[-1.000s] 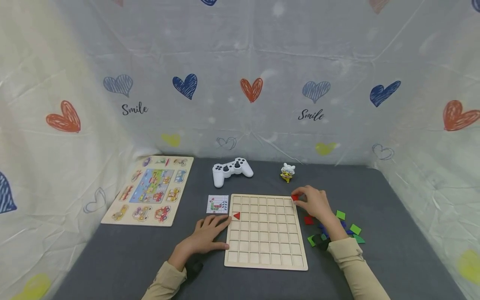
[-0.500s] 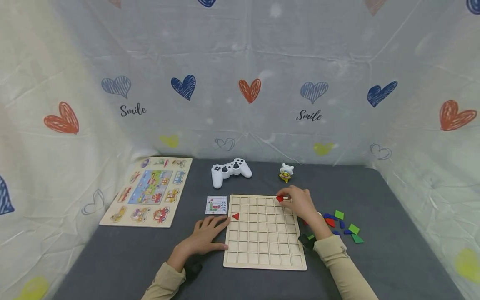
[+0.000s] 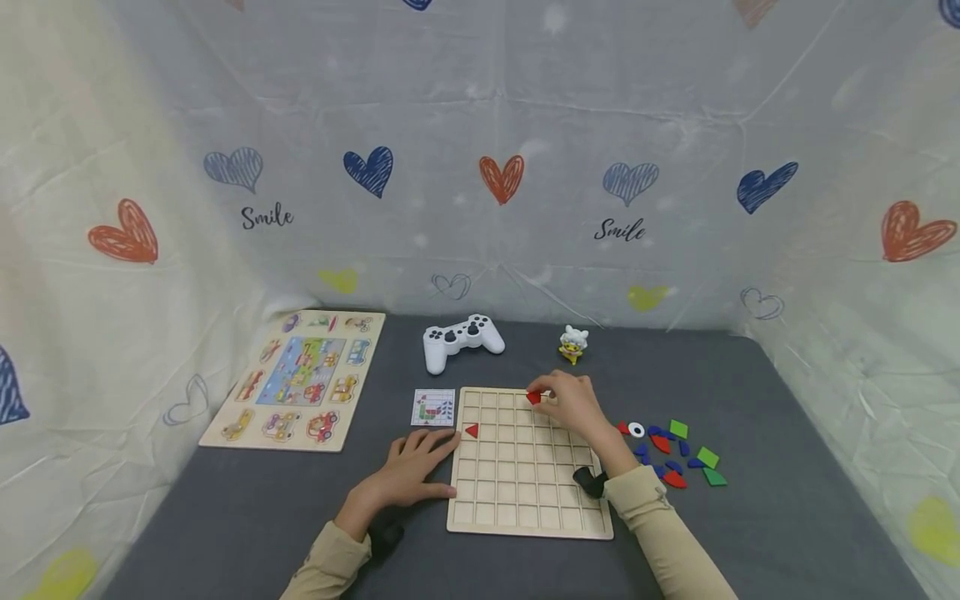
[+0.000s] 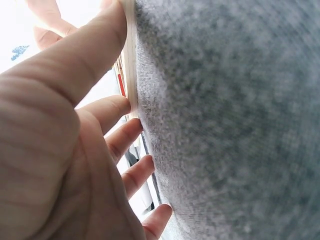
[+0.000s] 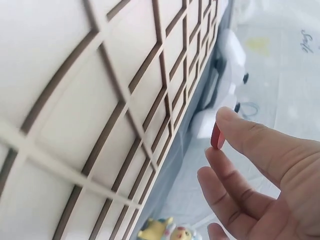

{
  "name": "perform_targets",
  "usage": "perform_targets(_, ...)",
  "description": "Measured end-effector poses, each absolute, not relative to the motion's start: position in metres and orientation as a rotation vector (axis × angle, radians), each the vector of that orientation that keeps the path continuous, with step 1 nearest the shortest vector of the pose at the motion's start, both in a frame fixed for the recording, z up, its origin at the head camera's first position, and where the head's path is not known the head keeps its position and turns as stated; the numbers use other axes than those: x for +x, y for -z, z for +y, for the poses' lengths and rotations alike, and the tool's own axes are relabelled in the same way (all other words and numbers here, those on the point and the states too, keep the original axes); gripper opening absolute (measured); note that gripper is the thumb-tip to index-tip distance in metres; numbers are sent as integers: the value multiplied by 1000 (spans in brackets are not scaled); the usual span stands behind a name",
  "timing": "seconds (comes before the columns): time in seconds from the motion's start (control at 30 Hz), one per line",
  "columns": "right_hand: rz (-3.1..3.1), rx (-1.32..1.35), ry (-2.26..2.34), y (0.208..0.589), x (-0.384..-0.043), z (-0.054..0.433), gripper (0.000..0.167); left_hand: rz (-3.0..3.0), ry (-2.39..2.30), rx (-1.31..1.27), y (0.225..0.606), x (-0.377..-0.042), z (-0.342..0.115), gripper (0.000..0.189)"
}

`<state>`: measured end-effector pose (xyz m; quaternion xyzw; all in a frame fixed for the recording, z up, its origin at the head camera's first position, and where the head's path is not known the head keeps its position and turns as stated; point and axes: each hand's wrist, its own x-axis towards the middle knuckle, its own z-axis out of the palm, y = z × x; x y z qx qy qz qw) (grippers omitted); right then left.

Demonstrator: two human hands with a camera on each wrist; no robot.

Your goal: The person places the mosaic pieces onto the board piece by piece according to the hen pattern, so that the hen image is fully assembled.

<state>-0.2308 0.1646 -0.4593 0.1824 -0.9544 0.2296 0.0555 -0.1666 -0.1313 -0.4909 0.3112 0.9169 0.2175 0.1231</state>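
Note:
A wooden grid board (image 3: pixel 517 493) lies flat on the dark table. My left hand (image 3: pixel 411 473) rests with spread, straight fingers against its left edge; in the left wrist view the thumb and index fingertips (image 4: pixel 120 105) touch the rim. Between thumb and fingers, my right hand (image 3: pixel 573 406) pinches a small red piece (image 3: pixel 533 397) over the board's far row. The right wrist view has that piece edge-on, so its full outline is hidden. One red triangle (image 3: pixel 472 430) sits in a cell near the left side. A small pattern card (image 3: pixel 433 407) lies beyond my left hand.
Loose blue, green and red pieces (image 3: pixel 675 480) lie right of the board, with a white ring-like piece (image 3: pixel 636 430). Behind stand a white game controller (image 3: pixel 463 341) and a small figurine (image 3: pixel 573 343). A vehicle picture puzzle (image 3: pixel 300 383) lies at left. Printed cloth (image 3: pixel 420 242) encloses the table.
My right hand has moved left with the red piece, from the board's far right corner along its far row. The loose pieces at right are now more exposed. My left hand stays put.

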Motion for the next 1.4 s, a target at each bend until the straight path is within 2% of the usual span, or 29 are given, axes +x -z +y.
perform_targets(0.67,-2946,686,-743,471,-238,131,24,2681,-579,834,487,-166,-129,77)
perform_targets(1.4,-2991,787,-658,473,-237,114,26,2706,-585,885,491,-166,-130,78)
